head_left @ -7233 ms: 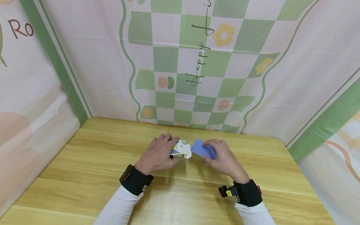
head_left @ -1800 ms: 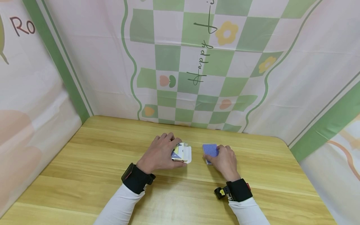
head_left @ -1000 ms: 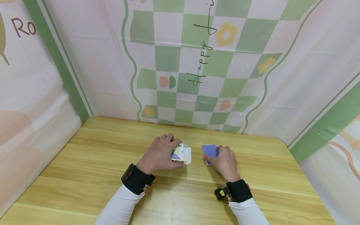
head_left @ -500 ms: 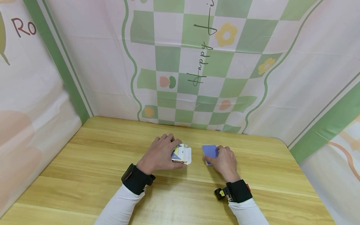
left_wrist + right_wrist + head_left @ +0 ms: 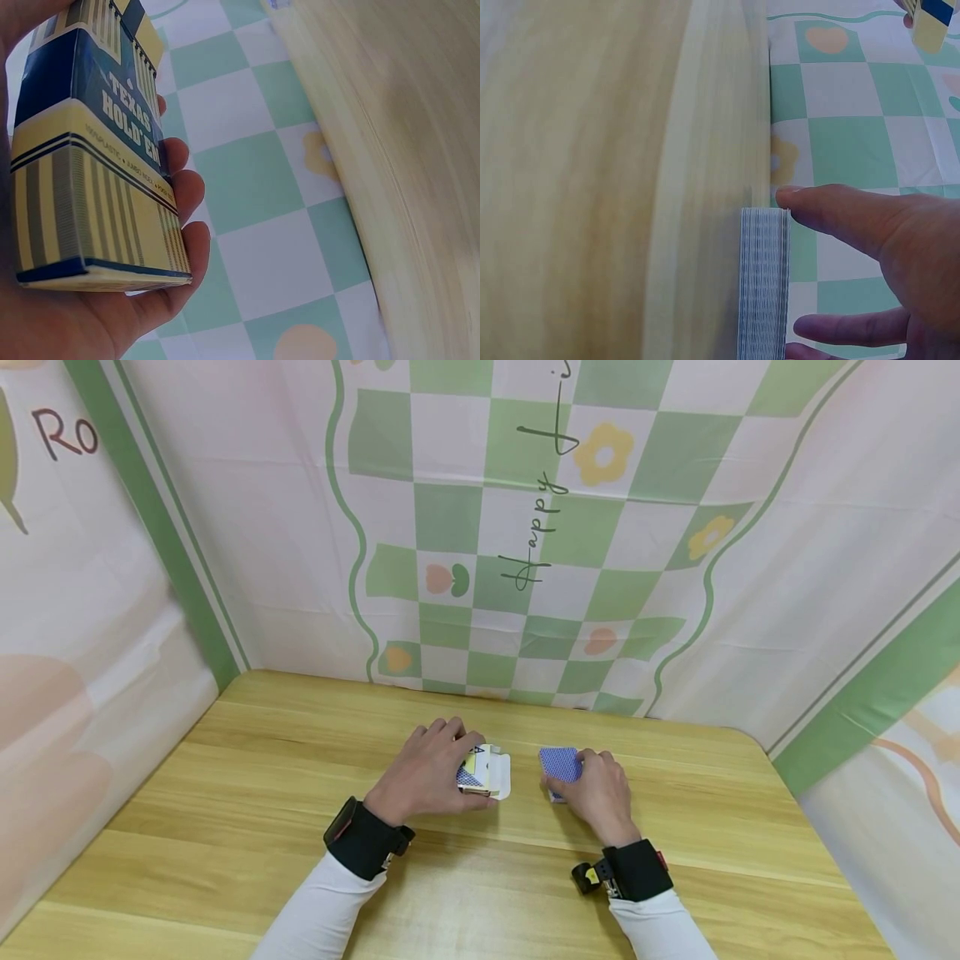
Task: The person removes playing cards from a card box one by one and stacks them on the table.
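Observation:
In the head view my left hand (image 5: pixel 427 772) grips a playing-card box (image 5: pixel 474 768), its white end flap (image 5: pixel 501 775) folded out to the right. The left wrist view shows the fingers around the yellow and navy box (image 5: pixel 97 157), printed "TEXAS HOLD'EM". To the right, a squared deck of blue-backed playing cards (image 5: pixel 558 762) lies on the table. My right hand (image 5: pixel 600 789) is over the deck's right part. In the right wrist view the thumb (image 5: pixel 832 214) meets one upper edge of the deck (image 5: pixel 763 285), while other fingertips lie just over its top.
The wooden table (image 5: pixel 465 877) runs back to a hanging green-and-white checked cloth (image 5: pixel 517 568). Further patterned cloth (image 5: pixel 97 610) hangs at both sides. Each wrist wears a dark band, the right one (image 5: pixel 641 868) with a small camera (image 5: pixel 587 877).
Since 7.2 s ago the deck has come down from near the box's open end onto the table, turned more upright in view. Over the last two seconds both hands stay nearly still.

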